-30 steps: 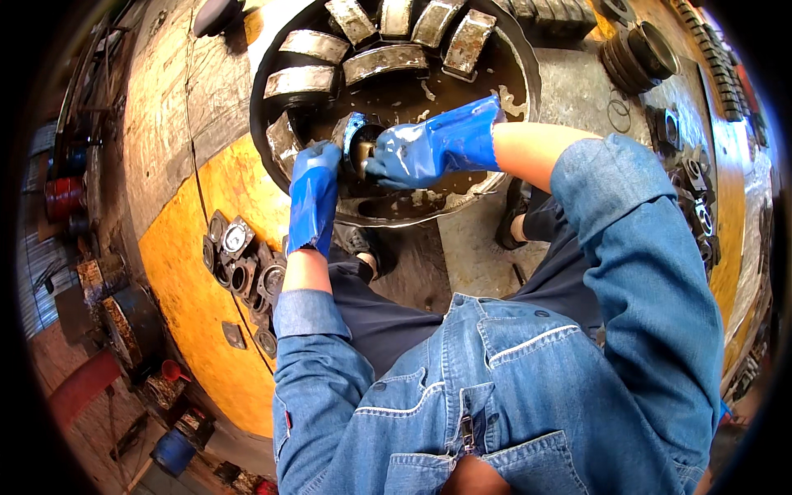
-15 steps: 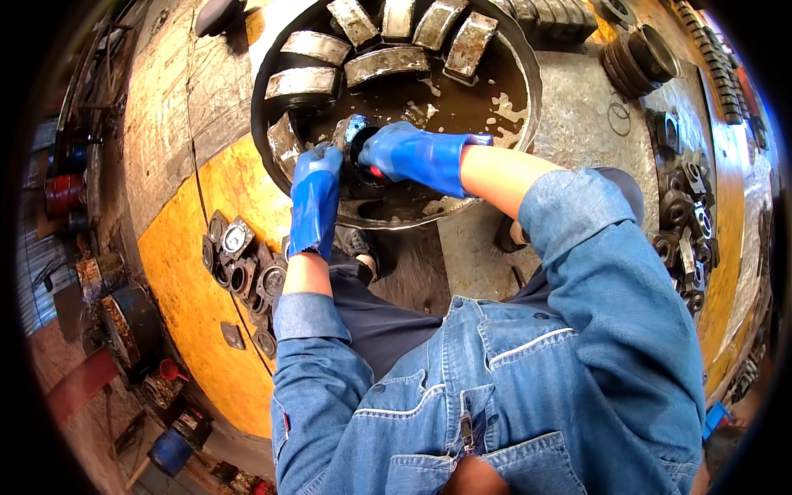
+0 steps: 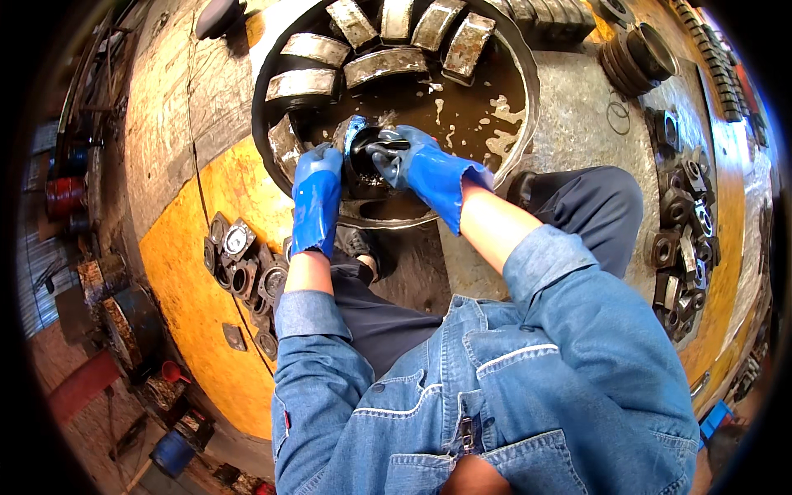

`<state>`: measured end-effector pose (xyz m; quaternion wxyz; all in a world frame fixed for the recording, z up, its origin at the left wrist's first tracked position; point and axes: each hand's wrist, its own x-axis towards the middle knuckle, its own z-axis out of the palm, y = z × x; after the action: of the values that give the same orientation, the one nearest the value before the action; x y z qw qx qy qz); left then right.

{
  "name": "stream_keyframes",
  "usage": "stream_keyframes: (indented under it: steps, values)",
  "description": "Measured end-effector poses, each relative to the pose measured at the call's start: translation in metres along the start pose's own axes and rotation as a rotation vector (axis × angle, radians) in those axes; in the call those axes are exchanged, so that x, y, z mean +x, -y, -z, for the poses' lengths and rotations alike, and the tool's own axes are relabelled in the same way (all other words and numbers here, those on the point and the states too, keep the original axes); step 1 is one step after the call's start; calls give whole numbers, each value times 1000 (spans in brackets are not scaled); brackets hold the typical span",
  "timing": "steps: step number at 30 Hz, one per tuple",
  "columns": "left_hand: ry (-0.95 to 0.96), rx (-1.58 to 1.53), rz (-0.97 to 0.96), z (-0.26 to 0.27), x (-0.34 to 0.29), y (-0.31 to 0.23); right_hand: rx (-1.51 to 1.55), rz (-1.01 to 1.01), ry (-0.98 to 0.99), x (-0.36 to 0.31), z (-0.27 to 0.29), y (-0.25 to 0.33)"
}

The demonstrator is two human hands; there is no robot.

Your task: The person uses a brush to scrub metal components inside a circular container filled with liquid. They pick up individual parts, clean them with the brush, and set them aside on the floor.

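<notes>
Both hands wear blue rubber gloves and work over a round metal basin (image 3: 535, 91) of dark, foamy liquid. My left hand (image 3: 318, 169) is closed on the left side of a dark, hollow metal part (image 3: 360, 186), which has a blue patch on its top edge. My right hand (image 3: 404, 158) is at the part's round opening, fingers curled round something dark; a fuzzy tuft shows just beyond them, but its kind is unclear. Curved metal blocks (image 3: 386, 66), wet and worn, are set along the basin's far and left sides.
Dirty flanged metal parts (image 3: 239, 276) lie on the yellow floor plate at left. More such parts (image 3: 678, 206) are lined up at right. Stacked metal rings (image 3: 639, 62) and a thin loose ring (image 3: 619, 117) lie far right. My knees flank the basin's near side.
My right hand has turned and drawn slightly right, its forearm now pointing more steeply up the view. More of the part's opening shows. My left hand stays put, and my right knee has come into view.
</notes>
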<state>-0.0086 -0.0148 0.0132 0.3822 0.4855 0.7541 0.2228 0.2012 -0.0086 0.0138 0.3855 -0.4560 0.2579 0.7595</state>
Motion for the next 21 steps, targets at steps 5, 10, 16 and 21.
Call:
stream_keyframes:
  steps: [5, 10, 16, 21]
  values:
    - [-28, 23, 63, -5, 4, 1, 490, -49, -18, 8, 14, 2]
    - [9, 43, 44, -4, -2, -17, 5, 69, 72, 9, 14, 4]
    - [21, 60, -10, -5, -5, -25, -869, 102, 212, 0, -4, 36]
    - [17, 80, 77, 14, -4, -1, -1998, 509, 630, -39, -31, 36]
